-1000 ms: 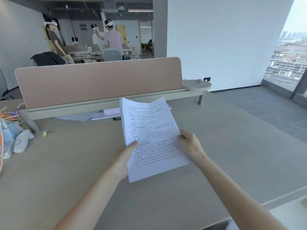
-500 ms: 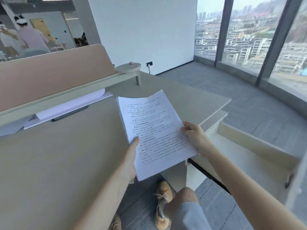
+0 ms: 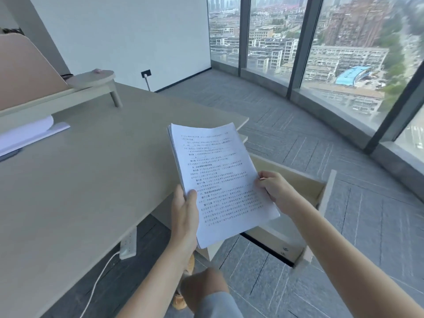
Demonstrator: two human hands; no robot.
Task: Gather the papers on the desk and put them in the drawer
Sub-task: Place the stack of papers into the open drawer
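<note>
Head view, left to right. Far left: pink divider panel (image 3: 25, 65), cut off by the frame edge; below it loose white sheets (image 3: 27, 134) lie on the counter (image 3: 91, 175) under the raised shelf (image 3: 68, 94), partly hidden by it, with a dark flat item under them too cut off to identify. A small pink object (image 3: 97, 70) sits on the shelf's round end, too small to make out. Power strip (image 3: 129, 243) hangs under the counter edge, white cable trailing down.

Centre: left hand (image 3: 184, 216) clamps the lower left corner of the paper stack (image 3: 218, 180), thumb on top. The stack is held in the air, over the counter's right edge and the open drawer (image 3: 305, 187). Print on the top page is blurred, not legible. Right hand (image 3: 274, 189) pinches the stack's right edge, fingers curled round it. The drawer's inside is mostly hidden behind the stack and the right forearm. Below, a knee and an orange shoe (image 3: 181, 299), partly covered by the left arm.

Right: floor and windows.

Versus half a second ago: camera has swung further right, people in the background are gone from sight, more of the drawer shows, and the stack has moved off the counter toward the drawer; both grips unchanged.
</note>
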